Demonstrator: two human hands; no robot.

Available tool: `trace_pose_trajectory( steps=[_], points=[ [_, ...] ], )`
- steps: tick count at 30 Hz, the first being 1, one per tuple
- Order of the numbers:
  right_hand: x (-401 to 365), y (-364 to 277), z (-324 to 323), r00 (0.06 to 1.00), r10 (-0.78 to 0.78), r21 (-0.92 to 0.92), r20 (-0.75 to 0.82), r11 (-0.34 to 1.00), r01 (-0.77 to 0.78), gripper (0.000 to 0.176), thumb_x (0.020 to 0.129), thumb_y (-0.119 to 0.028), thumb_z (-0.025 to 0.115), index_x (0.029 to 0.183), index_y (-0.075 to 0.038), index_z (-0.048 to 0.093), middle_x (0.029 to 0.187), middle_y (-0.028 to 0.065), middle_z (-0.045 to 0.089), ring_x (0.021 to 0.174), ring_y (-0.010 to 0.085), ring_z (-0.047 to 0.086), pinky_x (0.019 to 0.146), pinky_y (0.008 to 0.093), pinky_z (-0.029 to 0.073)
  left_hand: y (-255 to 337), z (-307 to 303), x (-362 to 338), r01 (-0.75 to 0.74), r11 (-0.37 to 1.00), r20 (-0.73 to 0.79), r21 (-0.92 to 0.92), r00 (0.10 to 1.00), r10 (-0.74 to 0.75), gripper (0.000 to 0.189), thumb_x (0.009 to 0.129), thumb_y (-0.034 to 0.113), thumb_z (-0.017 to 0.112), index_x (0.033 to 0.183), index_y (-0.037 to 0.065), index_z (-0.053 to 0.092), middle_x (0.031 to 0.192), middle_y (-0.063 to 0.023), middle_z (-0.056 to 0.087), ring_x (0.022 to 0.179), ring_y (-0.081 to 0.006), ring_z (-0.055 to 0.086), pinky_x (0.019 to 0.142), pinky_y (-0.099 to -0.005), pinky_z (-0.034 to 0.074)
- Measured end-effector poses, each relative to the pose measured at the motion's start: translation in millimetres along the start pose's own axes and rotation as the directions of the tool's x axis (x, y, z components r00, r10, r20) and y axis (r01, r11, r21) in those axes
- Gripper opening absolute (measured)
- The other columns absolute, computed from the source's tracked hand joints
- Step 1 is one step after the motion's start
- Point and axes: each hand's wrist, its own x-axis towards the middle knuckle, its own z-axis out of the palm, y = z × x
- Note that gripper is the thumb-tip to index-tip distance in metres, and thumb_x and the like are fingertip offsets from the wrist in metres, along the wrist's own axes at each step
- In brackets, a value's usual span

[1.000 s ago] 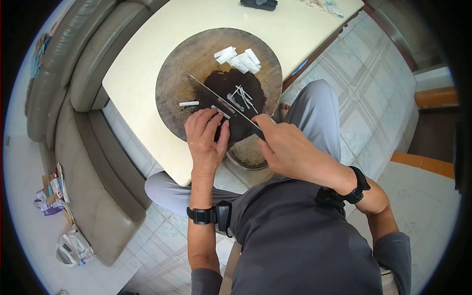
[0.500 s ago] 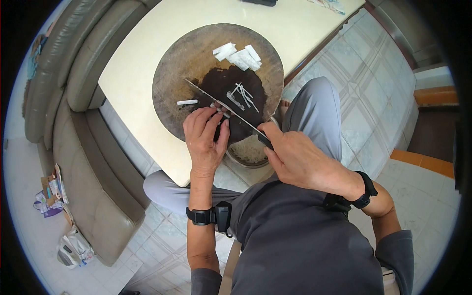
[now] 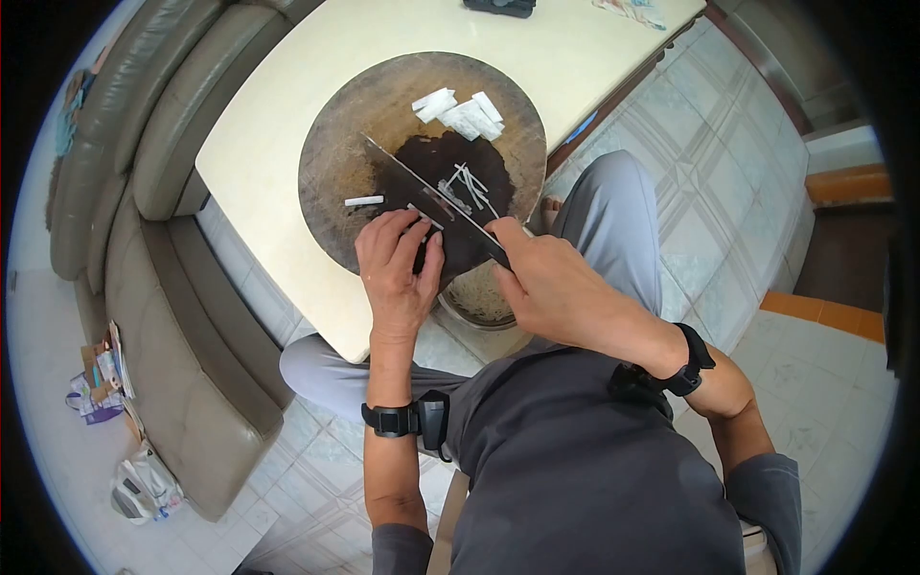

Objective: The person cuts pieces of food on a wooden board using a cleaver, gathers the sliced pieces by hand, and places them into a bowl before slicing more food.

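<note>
A round wooden cutting board (image 3: 331, 125) with a dark wet patch rests on the table. My left hand (image 3: 395, 259) is closed, its bent fingertips pressing a white piece (image 3: 425, 217) onto the board; the fingers partly cover it. My right hand (image 3: 551, 283) grips the dark handle of a kitchen knife (image 3: 407, 172). The blade lies diagonally across the dark patch, just right of the left fingertips. Thin white strips (image 3: 468, 180) lie beyond the blade. White flat slices (image 3: 470, 117) are grouped at the far side. A single white stick (image 3: 364, 201) sits left of the blade.
Under the board's near edge is a bowl (image 3: 479, 295) of pale shreds. The cream table (image 3: 259, 115) carries a black object (image 3: 500, 8) at its far edge. A grey sofa (image 3: 182, 316) stands to the left, with bags (image 3: 144, 484) beside it.
My right hand has shifted up and left with the knife, and the blade tip reaches farther across the board. My left hand stays almost in place over the white piece.
</note>
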Motion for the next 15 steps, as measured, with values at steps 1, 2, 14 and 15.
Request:
trace_pose_trajectory(
  steps=[1, 2, 14, 15],
  points=[
    [-1.5, -0.3, -2.5, 1.000, 0.005, 0.032, 0.006, 0.999, -0.005, 0.023, 0.084, -0.004, 0.056, 0.099, 0.006, 0.041, 0.064, 0.0271, 0.059, 0.063, 0.0466, 0.060, 0.058, 0.0522, 0.047, 0.0, 0.6, 0.0, 0.000, 1.000, -0.003, 0.002, 1.000, 0.000, 0.025, 0.072, 0.004, 0.075, 0.095, 0.003, 0.068, 0.104, -0.0104, 0.065, 0.102, -0.0312, 0.060, 0.091, -0.0428, 0.044],
    [-3.1, -2.4, -5.5, 1.000, 0.005, 0.031, 0.006, 1.000, -0.005, 0.023, 0.084, -0.004, 0.056, 0.099, 0.006, 0.041, 0.064, 0.0271, 0.059, 0.063, 0.0466, 0.060, 0.058, 0.0522, 0.047, 0.3, 1.1, -0.2, 0.000, 1.000, -0.003, 0.001, 1.000, 0.000, 0.025, 0.072, 0.004, 0.075, 0.095, 0.003, 0.068, 0.104, -0.0104, 0.065, 0.102, -0.0312, 0.060, 0.091, -0.0428, 0.044],
    [-13.7, -13.5, -21.3, 0.984, 0.078, 0.073, 0.161, 0.993, -0.091, 0.024, 0.087, -0.005, 0.056, 0.102, 0.006, 0.041, 0.065, 0.0275, 0.056, 0.067, 0.0477, 0.058, 0.061, 0.0536, 0.044, -2.7, 1.3, -1.3, -0.009, 1.000, -0.022, -0.008, 1.000, 0.009, 0.025, 0.072, 0.004, 0.075, 0.096, 0.003, 0.067, 0.103, -0.0092, 0.065, 0.102, -0.0301, 0.060, 0.090, -0.0429, 0.044],
    [-14.3, -14.0, -22.3, 0.980, 0.098, 0.073, 0.172, 0.991, -0.112, 0.024, 0.087, -0.005, 0.056, 0.102, 0.006, 0.041, 0.065, 0.0278, 0.056, 0.068, 0.0476, 0.058, 0.061, 0.0538, 0.044, -1.6, 0.4, -0.6, -0.002, 1.000, -0.018, -0.009, 1.000, 0.002, 0.023, 0.073, 0.002, 0.074, 0.095, 0.003, 0.069, 0.103, -0.0093, 0.066, 0.102, -0.0300, 0.061, 0.091, -0.0414, 0.044]
  ],
)
